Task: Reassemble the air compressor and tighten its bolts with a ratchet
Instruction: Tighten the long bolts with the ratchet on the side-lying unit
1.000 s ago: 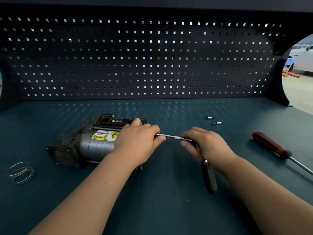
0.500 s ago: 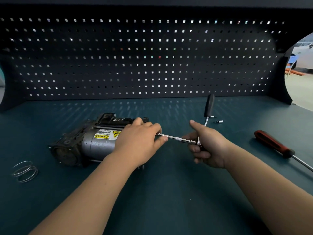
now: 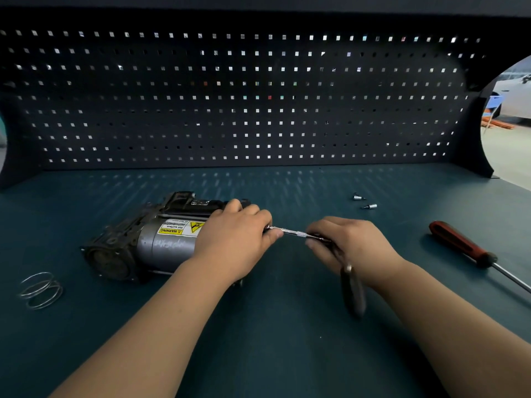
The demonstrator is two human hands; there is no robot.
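Observation:
The air compressor (image 3: 155, 242), a grey cylinder with a yellow warning label and a dark end housing, lies on its side on the teal bench. My left hand (image 3: 232, 239) grips its right end, covering the bolt there. A thin silver extension bar (image 3: 290, 232) runs from under my left fingers to the ratchet (image 3: 352, 291). My right hand (image 3: 350, 248) grips the ratchet head, and its black handle hangs down toward me, blurred.
Two small silver bits (image 3: 365, 201) lie behind my right hand. A red-handled screwdriver (image 3: 462, 245) rests at the right. A wire spring (image 3: 40, 290) sits at the left. The pegboard (image 3: 258, 96) walls off the back of the bench (image 3: 273, 340).
The ratchet handle has swung from pointing up and away from me half a second ago back down toward me, as it was a second ago. My left hand stayed on the compressor.

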